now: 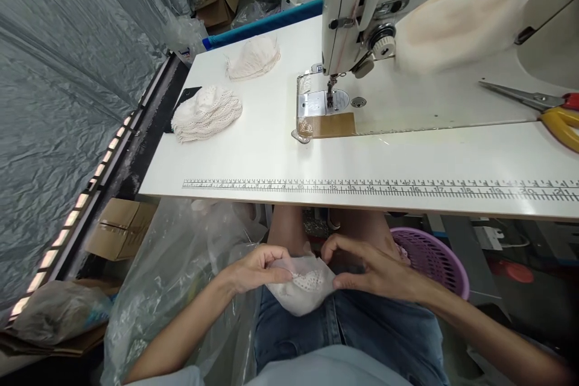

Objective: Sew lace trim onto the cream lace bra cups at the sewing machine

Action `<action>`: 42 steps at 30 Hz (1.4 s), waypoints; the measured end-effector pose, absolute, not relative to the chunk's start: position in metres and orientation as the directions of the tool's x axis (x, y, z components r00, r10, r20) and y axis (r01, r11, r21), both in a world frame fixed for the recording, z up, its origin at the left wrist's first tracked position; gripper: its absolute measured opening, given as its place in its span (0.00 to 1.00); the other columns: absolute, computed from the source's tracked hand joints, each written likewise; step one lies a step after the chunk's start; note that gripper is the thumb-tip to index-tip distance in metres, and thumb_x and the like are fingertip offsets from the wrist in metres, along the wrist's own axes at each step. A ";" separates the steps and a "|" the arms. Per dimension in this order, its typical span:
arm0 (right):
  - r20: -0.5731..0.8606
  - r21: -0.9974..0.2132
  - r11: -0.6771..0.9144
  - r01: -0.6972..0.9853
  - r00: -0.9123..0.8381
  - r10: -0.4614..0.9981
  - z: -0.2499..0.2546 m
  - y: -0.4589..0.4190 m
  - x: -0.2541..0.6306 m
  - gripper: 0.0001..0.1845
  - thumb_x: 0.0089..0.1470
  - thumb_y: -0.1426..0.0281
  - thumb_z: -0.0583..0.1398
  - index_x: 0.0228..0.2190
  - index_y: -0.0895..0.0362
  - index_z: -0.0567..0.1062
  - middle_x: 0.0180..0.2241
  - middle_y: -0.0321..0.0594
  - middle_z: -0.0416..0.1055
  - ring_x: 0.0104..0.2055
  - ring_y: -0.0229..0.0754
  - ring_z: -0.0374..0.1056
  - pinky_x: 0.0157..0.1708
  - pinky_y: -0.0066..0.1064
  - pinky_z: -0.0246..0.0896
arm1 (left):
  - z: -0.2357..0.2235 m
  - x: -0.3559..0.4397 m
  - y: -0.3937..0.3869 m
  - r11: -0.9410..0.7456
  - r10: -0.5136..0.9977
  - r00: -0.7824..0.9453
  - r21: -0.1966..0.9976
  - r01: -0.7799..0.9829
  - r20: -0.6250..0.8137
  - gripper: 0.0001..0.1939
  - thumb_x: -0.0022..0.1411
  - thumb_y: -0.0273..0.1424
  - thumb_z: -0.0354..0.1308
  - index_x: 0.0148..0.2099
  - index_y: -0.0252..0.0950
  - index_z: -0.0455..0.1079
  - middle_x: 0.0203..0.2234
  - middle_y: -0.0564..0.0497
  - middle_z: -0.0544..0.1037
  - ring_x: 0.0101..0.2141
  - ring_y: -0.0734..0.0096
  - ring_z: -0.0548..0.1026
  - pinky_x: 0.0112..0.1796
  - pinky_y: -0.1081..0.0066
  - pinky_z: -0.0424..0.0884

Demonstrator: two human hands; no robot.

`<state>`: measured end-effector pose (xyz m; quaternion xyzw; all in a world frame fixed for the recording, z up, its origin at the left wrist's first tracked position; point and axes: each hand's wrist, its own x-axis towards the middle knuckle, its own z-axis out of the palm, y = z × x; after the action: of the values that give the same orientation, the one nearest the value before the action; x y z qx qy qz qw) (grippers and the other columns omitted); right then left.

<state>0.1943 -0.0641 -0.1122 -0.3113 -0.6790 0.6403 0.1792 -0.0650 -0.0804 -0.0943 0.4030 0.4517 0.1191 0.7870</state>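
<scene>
Above my lap, a soft cream fabric cup (301, 298) with a perforated lace patch and a sheer mesh edge hangs between my hands. My left hand (260, 268) pinches its upper left edge, thumb lying over the mesh. On the other side, my right hand (373, 271) curves around the right edge, thumb tip touching the fabric and index finger bent near the top corner. Its other fingers are partly hidden. On the white table, a stack of cream lace pieces (207, 113) lies at the left, with a smaller cream fabric pile (254, 58) behind it.
A sewing machine (346, 18) stands on the white table (253, 163), whose front edge carries a printed ruler (380, 188). Scissors (538, 99) lie at the right. Below are a purple basket (429, 259), a clear plastic bag (181, 271) and a cardboard box (120, 228).
</scene>
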 end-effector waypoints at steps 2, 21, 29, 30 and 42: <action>-0.183 -0.981 -0.064 0.182 -0.779 0.600 -0.116 -0.062 0.186 0.17 0.50 0.56 0.61 0.35 0.56 0.69 0.34 0.36 0.66 0.36 0.40 0.62 0.36 0.30 0.58 | -0.094 -0.067 -0.080 0.647 0.564 0.551 0.744 0.169 -0.615 0.19 0.49 0.42 0.65 0.31 0.30 0.68 0.21 0.54 0.67 0.23 0.81 0.63 0.25 0.79 0.57; -0.125 -0.966 0.089 0.244 -0.736 0.665 -0.111 -0.063 0.193 0.12 0.60 0.60 0.51 0.31 0.55 0.65 0.25 0.32 0.59 0.26 0.35 0.55 0.26 0.26 0.50 | -0.088 -0.068 -0.081 0.608 0.561 0.616 0.780 0.147 -0.553 0.15 0.55 0.38 0.61 0.31 0.30 0.65 0.22 0.55 0.65 0.23 0.82 0.60 0.24 0.81 0.55; -0.014 -0.921 0.302 0.246 -0.795 0.606 -0.095 -0.054 0.190 0.29 0.51 0.57 0.60 0.53 0.52 0.61 0.52 0.46 0.59 0.53 0.48 0.55 0.49 0.38 0.52 | -0.082 -0.063 -0.075 0.543 0.542 0.654 0.814 0.207 -0.528 0.16 0.56 0.40 0.60 0.31 0.30 0.66 0.22 0.55 0.65 0.23 0.82 0.61 0.25 0.81 0.57; 0.009 -0.920 0.328 0.213 -0.827 0.562 -0.091 -0.051 0.188 0.32 0.50 0.57 0.61 0.55 0.51 0.60 0.53 0.45 0.58 0.54 0.48 0.54 0.50 0.39 0.50 | -0.079 -0.062 -0.073 0.512 0.536 0.669 0.828 0.227 -0.515 0.16 0.56 0.40 0.60 0.32 0.30 0.66 0.23 0.55 0.66 0.23 0.81 0.61 0.25 0.80 0.58; -0.090 -0.993 0.043 0.107 -0.955 0.281 -0.112 -0.030 0.187 0.14 0.55 0.64 0.58 0.33 0.62 0.78 0.26 0.39 0.73 0.27 0.36 0.66 0.28 0.25 0.55 | -0.068 -0.063 -0.066 0.404 0.548 0.631 0.835 0.375 -0.549 0.15 0.55 0.39 0.61 0.32 0.29 0.73 0.22 0.51 0.73 0.23 0.80 0.66 0.25 0.80 0.61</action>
<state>0.1866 -0.0298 -0.1115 -0.1348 -0.7192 0.6786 0.0643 -0.0632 -0.0664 -0.0685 0.5427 0.4253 0.0601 0.7218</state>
